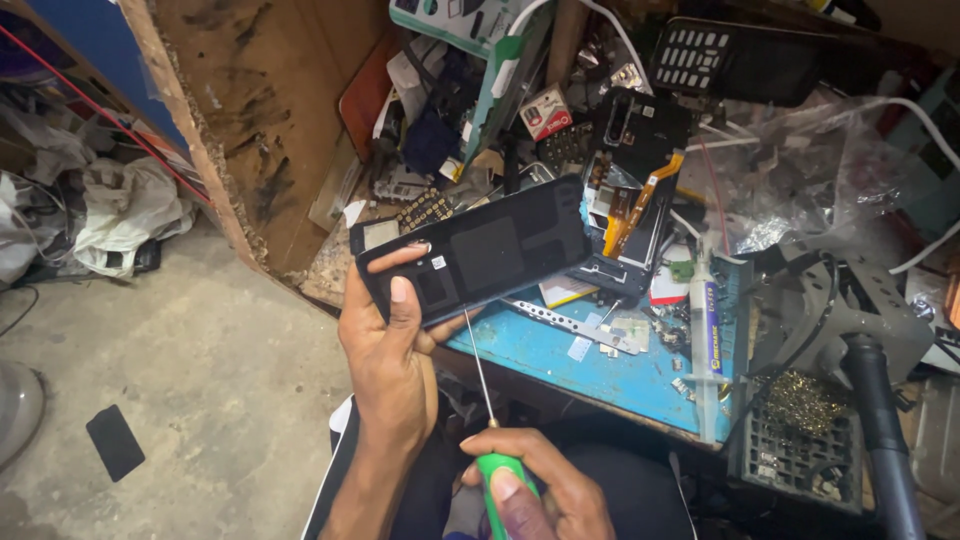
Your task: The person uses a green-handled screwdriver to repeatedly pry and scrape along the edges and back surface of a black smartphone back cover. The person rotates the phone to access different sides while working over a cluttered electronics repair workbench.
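Mid-frame, the phone (470, 255) lies long-ways, right end tipped slightly up, back facing us. Left hand (390, 350) grips its lower-left end, thumb up. Right hand (540, 490), bottom center, is wrapped round a green-handled screwdriver (483, 385), tip pointing up at the phone.

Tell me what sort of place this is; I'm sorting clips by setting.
Most likely a small phone repair bench. The left hand holds an opened phone panel, the right hand a green-handled screwdriver, and a dismantled phone with orange flex cable lies on the cluttered blue mat.

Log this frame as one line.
left hand: holds flat black phone panel | right hand: grips green-handled thin screwdriver, tip at panel edge | blue mat
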